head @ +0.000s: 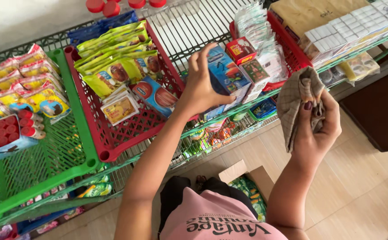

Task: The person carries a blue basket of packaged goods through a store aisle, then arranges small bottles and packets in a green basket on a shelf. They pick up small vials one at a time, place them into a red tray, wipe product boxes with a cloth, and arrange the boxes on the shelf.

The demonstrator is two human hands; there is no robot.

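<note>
Head view, looking down.

Wire shelf (189,31): green-coated metal grid that runs across the upper frame and is open enough to show the goods below it.

Green basket (76,133), left of frame: rigid plastic lattice, holding glossy packets and a pack of red-capped tubes.

Red basket (114,146), centre left: the same lattice plastic. It is stacked with green-and-yellow sachets (114,66), which are slick, flat foil and overlap like tiles.

Cardboard carton (243,171), lower centre on the tiled floor: flaps open, green packets inside.

Checked cloth (296,100), right of centre: soft woven fabric, beige and brown, bunched and hanging in folds.

Blue box (227,73), upper centre: tall printed card with sharp corners. It is raised above the shelf beside the red basket, just beside a small red box (240,50).

Left hand (200,86): fingers curled over the top of the blue box, thumb pressed to its near side, so the grip is firm across the width.

Right hand (316,129): fingers closed together around the cloth, thumb pinching the wad from the front.

Step in hand, as I judge it: the box is up off the shelf and the cloth is held ready, but the two are apart.

The next move calls for bringing cloth and box face together. The card is light and smooth, so I would keep the thumb pressure steady and keep the box clear of its neighbours.
</note>
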